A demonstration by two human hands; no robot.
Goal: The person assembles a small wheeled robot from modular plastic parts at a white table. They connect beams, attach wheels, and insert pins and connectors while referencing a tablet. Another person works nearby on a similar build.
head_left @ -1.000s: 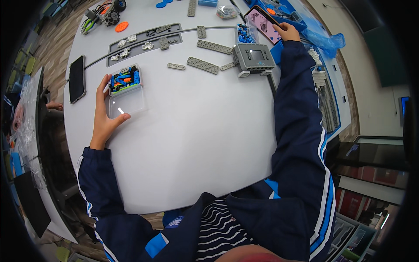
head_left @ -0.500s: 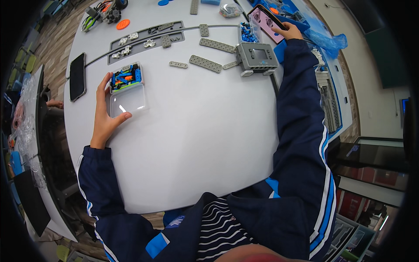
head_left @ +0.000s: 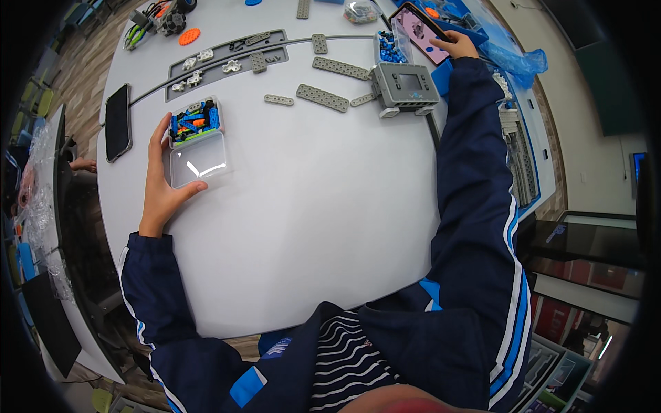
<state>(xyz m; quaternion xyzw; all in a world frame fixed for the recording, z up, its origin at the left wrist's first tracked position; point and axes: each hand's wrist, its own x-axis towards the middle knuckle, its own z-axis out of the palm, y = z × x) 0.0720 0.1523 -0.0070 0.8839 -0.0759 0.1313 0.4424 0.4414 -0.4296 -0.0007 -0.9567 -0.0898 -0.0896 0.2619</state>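
My left hand (head_left: 165, 180) lies along the left side of an open clear plastic box (head_left: 197, 118) of blue, black, orange and green building pieces. Its fingers and thumb are spread, and the thumb lies at the near edge of the box's hinged clear lid (head_left: 200, 160). At the far right my right hand (head_left: 458, 45) grips the edge of a smartphone (head_left: 420, 34), thumb over its lit pinkish screen. The phone is tilted up behind a grey controller block (head_left: 405, 88) with a small screen. Next to the phone stands a clear container of blue pins (head_left: 390, 49).
Grey perforated beams (head_left: 322, 98) lie mid-table. A grey tray (head_left: 231, 63) with small white and black parts is beyond the box. A dark phone (head_left: 118, 124) lies at the left edge. An orange gear (head_left: 189, 36) lies far left. A blue bin of parts (head_left: 520, 151) stands right.
The view has shifted slightly, moving the table things a little left in the picture. Both hands keep nearly the same place on the box and the smartphone.
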